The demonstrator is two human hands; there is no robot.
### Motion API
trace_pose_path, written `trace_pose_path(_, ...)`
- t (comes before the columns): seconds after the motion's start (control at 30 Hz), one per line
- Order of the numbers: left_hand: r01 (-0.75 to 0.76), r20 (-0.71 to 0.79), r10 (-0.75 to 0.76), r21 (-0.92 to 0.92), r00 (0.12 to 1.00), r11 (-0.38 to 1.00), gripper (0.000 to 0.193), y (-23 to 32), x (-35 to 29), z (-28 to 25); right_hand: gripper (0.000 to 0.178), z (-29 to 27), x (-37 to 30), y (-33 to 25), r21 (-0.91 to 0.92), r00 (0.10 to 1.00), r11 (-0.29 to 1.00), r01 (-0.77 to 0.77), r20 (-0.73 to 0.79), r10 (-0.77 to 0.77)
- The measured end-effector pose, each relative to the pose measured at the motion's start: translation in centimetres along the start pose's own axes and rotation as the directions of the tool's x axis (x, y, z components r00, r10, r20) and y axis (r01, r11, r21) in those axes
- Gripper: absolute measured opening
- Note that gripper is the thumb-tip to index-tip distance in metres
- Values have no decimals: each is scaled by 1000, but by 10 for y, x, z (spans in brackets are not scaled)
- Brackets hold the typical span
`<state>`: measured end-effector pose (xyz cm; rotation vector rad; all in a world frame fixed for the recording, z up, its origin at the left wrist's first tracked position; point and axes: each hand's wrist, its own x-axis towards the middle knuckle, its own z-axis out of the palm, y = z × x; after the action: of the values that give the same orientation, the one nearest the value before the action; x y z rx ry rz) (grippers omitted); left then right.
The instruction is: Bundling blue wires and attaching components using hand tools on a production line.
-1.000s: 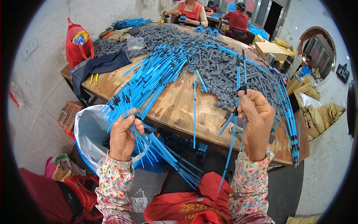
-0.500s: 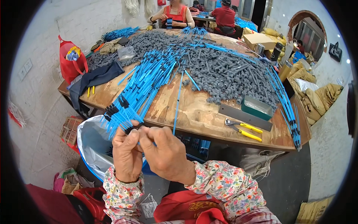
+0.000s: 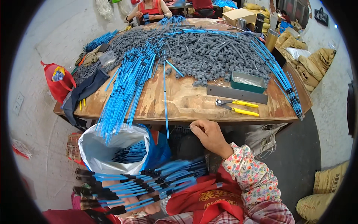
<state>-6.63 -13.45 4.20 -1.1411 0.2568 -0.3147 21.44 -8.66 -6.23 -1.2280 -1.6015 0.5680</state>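
In the left hand (image 3: 131, 201), gripped from beneath and partly covering the fingers, a bundle of slim blue rods (image 3: 138, 183) with black joints, laid crosswise close to the body, clearer at the black-ended left side and blurred toward the right. Farther out and to the right, by the near edge of the wooden counter (image 3: 186, 108), the right hand (image 3: 210, 135), back upward, fingers loosely bent, with nothing visible in the grasp; full closure and contact with the edge impossible to tell. Just beyond the left hand, a white-lined blue bag (image 3: 89, 149), containing loose blue rods (image 3: 130, 153). Past the bag, on the counter, a large blue sheaf (image 3: 128, 84), with ends projecting over the near edge toward the left hand. To the left of the right hand, a single rod (image 3: 165, 97), likewise overhanging. Beyond the right hand, a broad heap of grey parts (image 3: 216, 56); nearer, to the right of the same hand, yellow-handled pliers (image 3: 244, 111), with a dark flat bar (image 3: 236, 94) and a green tray (image 3: 248, 88) behind. Farthest from both hands, across the counter, a person in a red apron (image 3: 149, 11)
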Motion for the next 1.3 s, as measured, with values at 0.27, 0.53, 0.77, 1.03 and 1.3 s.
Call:
trace_pose_path(0.27, -427, 993, 37, -15, -112, -904, 32, -8, 99, 41, 22, -31, -24, 26, 64, 995, 993, -100, 33, 99)
trace_pose_path(0.53, -292, 963, 12, -69, -268, -954, 15, 34, 95, 172, 21, -81, -34, 14, 138, 989, 982, -129, -53, 137)
trace_pose_path(0.77, -36, 905, -138, -166, -402, -985, 20, 41, 105, 160, 19, -100, -54, 43, 225, 959, 940, -255, -62, 275)
trace_pose_path(1.03, -237, 980, -94, -135, -175, -962, 20, 13, 181, 124, 16, -111, -65, 52, 242, 965, 951, -194, -127, 230)
trace_pose_path(1.3, -329, 996, 65, 41, -62, -943, 22, 38, 194, 83, 32, -151, -23, 55, -608, 871, 777, 163, -281, -403)
